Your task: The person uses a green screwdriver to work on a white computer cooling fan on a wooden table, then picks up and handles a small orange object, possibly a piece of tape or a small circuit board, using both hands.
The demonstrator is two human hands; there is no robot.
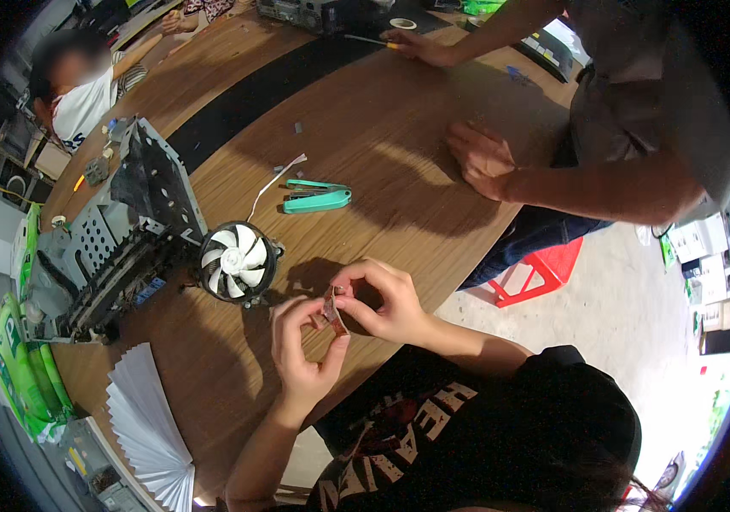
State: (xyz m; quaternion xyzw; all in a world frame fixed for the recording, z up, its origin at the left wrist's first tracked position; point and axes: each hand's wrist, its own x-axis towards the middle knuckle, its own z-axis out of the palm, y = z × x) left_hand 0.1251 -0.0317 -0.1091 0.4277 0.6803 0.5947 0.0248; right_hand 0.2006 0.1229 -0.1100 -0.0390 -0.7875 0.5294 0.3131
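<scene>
Between both my hands, just above the near edge of the table, is a small flat reddish-brown piece (pixel 334 316); its exact kind is too small to make out. The fingertips of my left hand (pixel 303 352) pinch its lower left side. From the right, the thumb and index finger of my right hand (pixel 389 305) close on its upper end. A round black cooling fan (pixel 233 259) with white blades lies on the table just beyond my left hand. Farther off rests a teal stapler (pixel 317 198), with a thin white cable (pixel 266 189) beside it.
An opened metal computer case (pixel 96 243) stands at the left, with green packages (pixel 25 367) near it. Pleated white paper (pixel 150 422) lies near left. Across the table (pixel 365 111), a person's hand (pixel 420 49) holds a screwdriver. A red stool (pixel 544 271) stands at right.
</scene>
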